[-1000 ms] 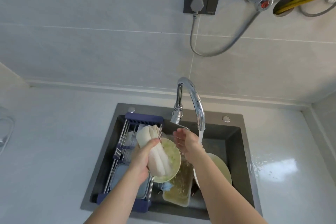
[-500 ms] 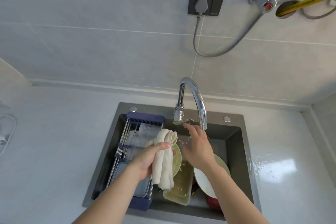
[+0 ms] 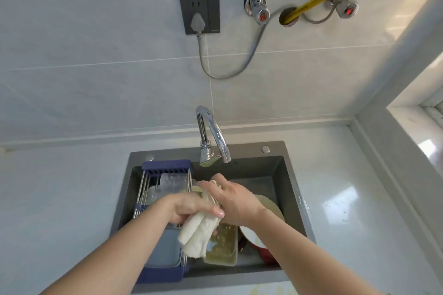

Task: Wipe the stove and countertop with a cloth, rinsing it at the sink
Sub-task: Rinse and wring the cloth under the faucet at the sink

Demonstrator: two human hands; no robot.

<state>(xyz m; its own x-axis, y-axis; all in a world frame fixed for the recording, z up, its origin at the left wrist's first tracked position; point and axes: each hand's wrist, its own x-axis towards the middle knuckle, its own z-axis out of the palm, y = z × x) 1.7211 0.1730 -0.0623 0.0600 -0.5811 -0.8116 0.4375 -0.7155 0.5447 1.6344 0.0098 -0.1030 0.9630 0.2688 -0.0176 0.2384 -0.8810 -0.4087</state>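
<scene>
Over the sink (image 3: 291, 189), my left hand (image 3: 189, 206) and right hand (image 3: 231, 201) both close around the white cloth (image 3: 199, 230), the right gripping its upper end, the left its middle; the loose end hangs below my left thumb. Beneath sit a blue-framed rack (image 3: 165, 167), a clear tub (image 3: 223, 249) and plates. The chrome faucet (image 3: 213, 136) arches just behind, the pale counter (image 3: 347, 199) around.

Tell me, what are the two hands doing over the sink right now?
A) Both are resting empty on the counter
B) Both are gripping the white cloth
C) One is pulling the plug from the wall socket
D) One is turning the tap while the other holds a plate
B: the left hand and right hand both close around the white cloth above the sink.
</scene>
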